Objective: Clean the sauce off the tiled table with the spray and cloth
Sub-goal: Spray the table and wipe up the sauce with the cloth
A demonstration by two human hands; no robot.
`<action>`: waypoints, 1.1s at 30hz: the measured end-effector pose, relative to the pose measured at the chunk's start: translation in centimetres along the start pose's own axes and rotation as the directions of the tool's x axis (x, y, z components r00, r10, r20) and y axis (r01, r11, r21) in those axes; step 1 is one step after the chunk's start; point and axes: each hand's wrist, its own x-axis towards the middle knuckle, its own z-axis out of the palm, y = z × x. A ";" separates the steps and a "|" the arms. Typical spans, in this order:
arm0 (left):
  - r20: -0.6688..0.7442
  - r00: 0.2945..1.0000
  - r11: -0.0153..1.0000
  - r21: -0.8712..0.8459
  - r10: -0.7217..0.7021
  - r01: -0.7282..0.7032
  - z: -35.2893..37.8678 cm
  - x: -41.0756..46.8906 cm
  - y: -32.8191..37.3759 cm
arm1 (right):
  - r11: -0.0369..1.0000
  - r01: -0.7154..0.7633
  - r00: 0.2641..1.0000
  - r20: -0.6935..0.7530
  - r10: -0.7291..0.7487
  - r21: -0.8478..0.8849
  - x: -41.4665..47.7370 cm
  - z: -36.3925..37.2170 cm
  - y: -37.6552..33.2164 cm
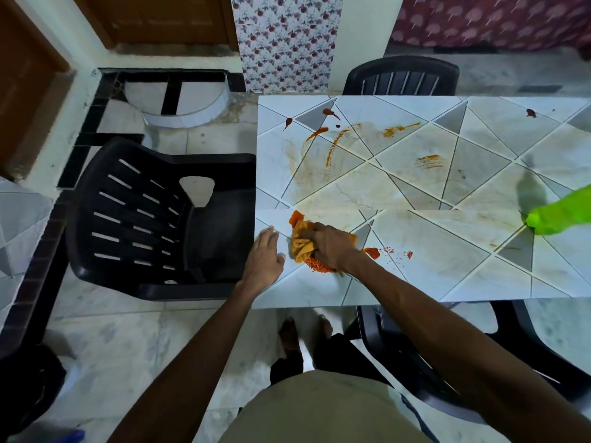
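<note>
One black plastic chair (pixel 153 219) stands at the left end of the tiled desk (pixel 447 270). Next comes the left hand (pixel 263 260), lying flat on the desk near its corner with straight fingers, holding nothing. Just beside it, the right hand (pixel 329 247) squeezes a bunched yellow cloth (pixel 302 243) and presses it down on a thick red blob of sauce (pixel 318 268). The cloth is stained orange at its top. This looks like the wiping step, and a lot is left to do. To wipe well, push down hard and pull the blob in toward the middle of the cloth, so it does not spread or drip off the desk edge. Turn the cloth to a clean side when it gets too red. Just right of that hand are small red specks (pixel 399 252). Farther back are orange streaks (pixel 332 148), and a lone red spot (pixel 531 113) sits far to the right. The green spray bottle (pixel 556 219) is on the desk at the right side of the view, well apart from both hands. The dried streaks will likely need a spray first.
</note>
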 end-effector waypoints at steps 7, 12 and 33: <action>-0.030 1.000 1.000 -0.020 0.007 -0.008 0.0 0.3 1.7 | 0.979 -0.003 0.966 -0.253 0.056 0.205 -3.1 -2.7 3.8; -0.039 0.998 0.999 -0.037 -0.039 0.038 0.7 0.3 3.1 | 0.900 -0.029 0.915 -0.351 0.199 0.434 -6.9 -5.1 8.6; -0.074 0.986 0.988 0.039 0.152 -0.150 3.9 -0.5 9.2 | 0.605 -0.513 0.712 -0.092 0.696 0.609 -15.5 -0.8 17.2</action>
